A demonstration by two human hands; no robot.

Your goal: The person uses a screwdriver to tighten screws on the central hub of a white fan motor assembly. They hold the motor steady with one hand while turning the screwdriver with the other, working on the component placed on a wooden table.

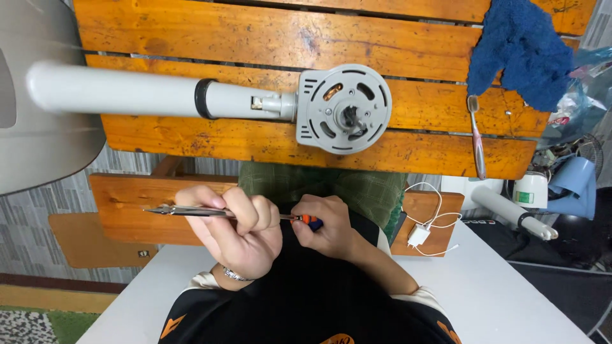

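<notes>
The wooden table (191, 38) carries a grey fan motor housing (344, 108) on a long white pole (121, 92). A blue towel (519, 51) lies on the table to the right of the housing, with a toothbrush (475, 137) between them. Nearer the person than the housing, the left hand (239, 232) is clenched around a pair of needle-nose pliers (191, 211), tip pointing left. The right hand (328, 226) grips the orange-handled end (310, 220), touching the left hand.

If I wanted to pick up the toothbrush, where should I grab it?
Probably the thin handle of the toothbrush, about halfway down, coming from above. It lies flat along the wooden table, bristle end close to the blue cloth, so the middle looks like the freest part to pinch.
</notes>
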